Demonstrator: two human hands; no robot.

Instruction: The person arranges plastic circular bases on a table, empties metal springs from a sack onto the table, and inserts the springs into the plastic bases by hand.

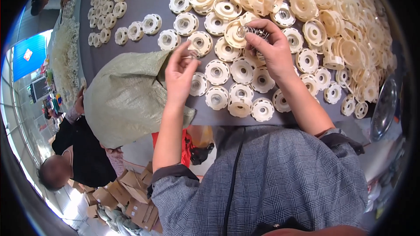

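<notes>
A grey checked shirt (284,175) lies nearest the camera, its lower part cut off by the round black rim of the view. Inside the right hand (271,48), a bunch of springs (242,31) is mostly hidden by the fingers; only coils at the thumb side show, so I cannot count them. The small metal piece (192,57) at the left fingertips is hard to make out. The right forearm and hand cover some of the cream wheels (217,71) beneath, and many in the heap (350,48) at the right hide each other.

The left hand (179,70) reaches up and forward, its thumb and fingers pinched together on the metal piece, just beside a wheel that has a spring in it. The right hand bends inward over the middle wheels, fingers curled and clamped on the springs, thumb on the near side.

The wheels spread over the grey surface (140,0); several hold springs at their centres, and 3 sit in a short row left of the main group. A green sack (127,96) bulges over the near left edge, beside the left forearm, and blocks part of the surface. Beyond it is a co-worker in black (89,157), above cardboard boxes (127,188). A clear bowl (385,109) stands at the far right, and a red bag (186,148) hangs below the edge, partly behind the left forearm.
</notes>
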